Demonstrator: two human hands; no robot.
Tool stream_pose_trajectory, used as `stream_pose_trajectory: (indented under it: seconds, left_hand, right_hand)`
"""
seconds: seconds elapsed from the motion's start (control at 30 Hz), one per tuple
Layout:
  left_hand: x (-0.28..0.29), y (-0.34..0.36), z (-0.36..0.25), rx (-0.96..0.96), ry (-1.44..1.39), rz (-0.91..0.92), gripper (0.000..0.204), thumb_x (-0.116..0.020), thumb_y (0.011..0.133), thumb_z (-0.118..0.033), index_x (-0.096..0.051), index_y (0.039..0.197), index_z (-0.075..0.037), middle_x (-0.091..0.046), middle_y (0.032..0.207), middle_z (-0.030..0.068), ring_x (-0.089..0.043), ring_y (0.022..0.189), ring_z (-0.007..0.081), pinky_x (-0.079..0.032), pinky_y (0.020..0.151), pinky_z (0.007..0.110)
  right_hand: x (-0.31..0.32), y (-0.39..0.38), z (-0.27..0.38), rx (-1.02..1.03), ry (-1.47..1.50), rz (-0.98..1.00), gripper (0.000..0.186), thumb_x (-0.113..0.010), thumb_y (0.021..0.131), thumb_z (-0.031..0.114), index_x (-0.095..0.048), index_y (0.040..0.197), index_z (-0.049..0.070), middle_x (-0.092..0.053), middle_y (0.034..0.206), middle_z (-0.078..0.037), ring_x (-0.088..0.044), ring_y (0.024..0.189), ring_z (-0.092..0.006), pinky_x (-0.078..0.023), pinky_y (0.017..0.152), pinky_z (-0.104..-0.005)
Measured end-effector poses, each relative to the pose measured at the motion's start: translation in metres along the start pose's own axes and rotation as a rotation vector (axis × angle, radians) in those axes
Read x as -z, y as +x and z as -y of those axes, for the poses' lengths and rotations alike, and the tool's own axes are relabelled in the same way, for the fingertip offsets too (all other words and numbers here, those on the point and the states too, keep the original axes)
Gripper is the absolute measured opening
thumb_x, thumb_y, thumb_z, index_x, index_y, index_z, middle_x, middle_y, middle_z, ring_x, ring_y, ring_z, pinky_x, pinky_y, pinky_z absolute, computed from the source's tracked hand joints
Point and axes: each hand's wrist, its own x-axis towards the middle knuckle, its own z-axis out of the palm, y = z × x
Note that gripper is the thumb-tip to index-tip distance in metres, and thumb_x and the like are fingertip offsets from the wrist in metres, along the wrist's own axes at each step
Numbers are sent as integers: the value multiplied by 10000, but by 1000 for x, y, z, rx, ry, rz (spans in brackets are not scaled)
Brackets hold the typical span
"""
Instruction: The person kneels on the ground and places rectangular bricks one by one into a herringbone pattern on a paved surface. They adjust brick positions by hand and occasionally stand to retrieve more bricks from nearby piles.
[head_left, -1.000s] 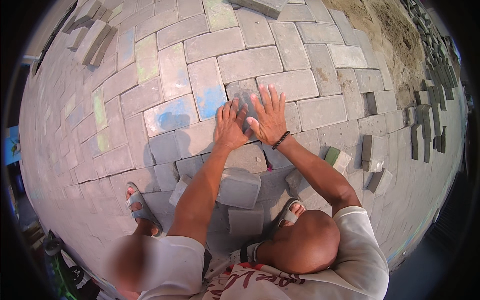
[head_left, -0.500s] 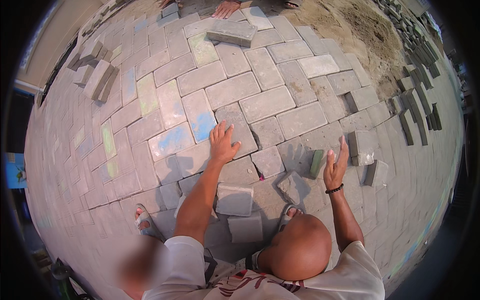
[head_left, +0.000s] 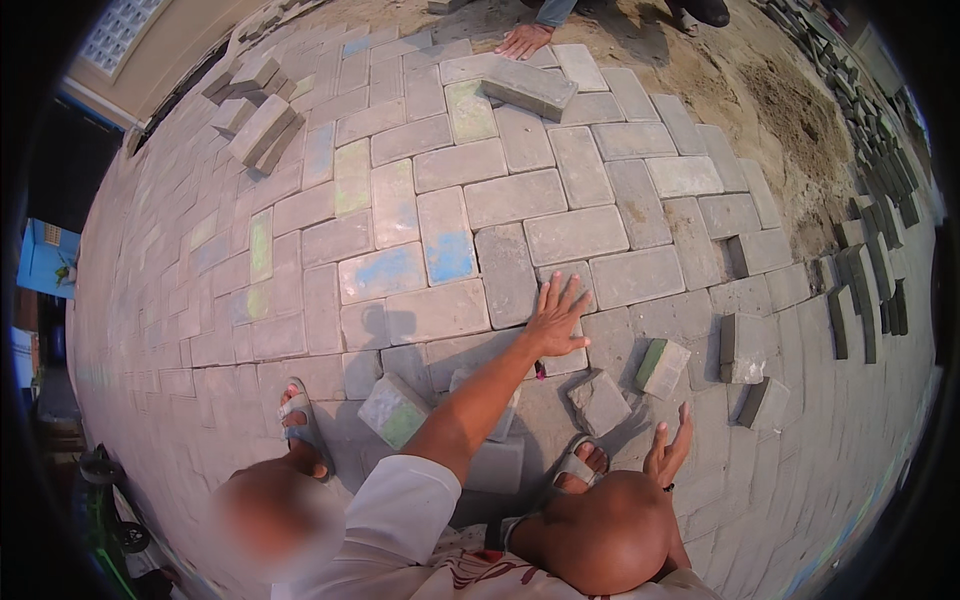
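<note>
Left hand (head_left: 556,318): flat, fingers spread, pressing on the laid grey pavers (head_left: 507,272).
Right hand (head_left: 668,452): open, raised, holding nothing, just below a loose half paver (head_left: 598,402).
Green-edged paver (head_left: 663,367): loose, right of the left hand.
Blue-chalked paver (head_left: 449,247): up-left of the left hand.
Another person's hand (head_left: 523,42): far above the left hand, beside a raised block (head_left: 528,88).

The left hand (head_left: 556,320) lies flat on the laid paving (head_left: 400,200), fingers (head_left: 570,290) spread, just ahead of 2 sandalled feet (head_left: 300,415). The right hand (head_left: 668,452) hangs above the ground to the right, near a loose block (head_left: 598,402). Further right lie 3 more loose blocks (head_left: 742,347). One block (head_left: 527,87) rests on the paving far ahead, beside another person's hand (head_left: 522,42). A stack of blocks (head_left: 255,115) sits far left; bare sand (head_left: 790,110) lies far right.
</note>
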Motion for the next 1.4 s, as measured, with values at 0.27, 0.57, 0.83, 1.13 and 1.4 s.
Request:
stream_pose_trajectory:
  seconds: [0.27,0.57,0.83,1.13,1.4]
  left_hand:
    - [11,-44,35,103,-49,-87,884,-636,884,-477,-189,1557,-118,-11,1604,247,54,1463,480,-19,1168,597]
    - [68,-165,171,768,66,-263,869,-648,864,-418,-217,1531,-64,-149,1560,292,-158,1398,547,-92,1142,632]
    - [154,-132,147,535,177,181,764,-607,880,-418,-331,1485,-39,-501,1399,231,-440,1333,381,-113,1142,635]
    - [222,-131,21,-104,508,354,633,-687,857,-304,-473,1374,-10,-573,1303,203,-540,1190,363,-289,1094,589]
    - [252,-160,40,-50,572,430,612,-696,841,-317,-513,1339,-13,-641,1163,184,-583,1130,344,-354,1022,567]
  right_hand:
    - [-7,19,17,78,81,29,551,-495,1003,279,-403,1381,-111,-470,1369,-287,-447,1295,-407,-320,1098,-465]
    - [-8,27,45,148,165,69,495,-530,975,231,-462,1345,-91,-523,1319,-264,-485,1258,-398,-351,1071,-455]
    - [14,31,21,86,78,3,425,-574,916,151,-524,1291,-41,-567,1231,-269,-541,1170,-413,-420,1001,-455]
    - [63,-62,-17,-101,-76,412,405,-631,860,150,-585,1235,5,-629,1121,-256,-590,1070,-424,-464,954,-460]
    - [145,-101,-55,-806,-607,226,730,-629,880,300,-283,1490,97,-316,1470,-289,-305,1351,-512,-352,1083,-527]
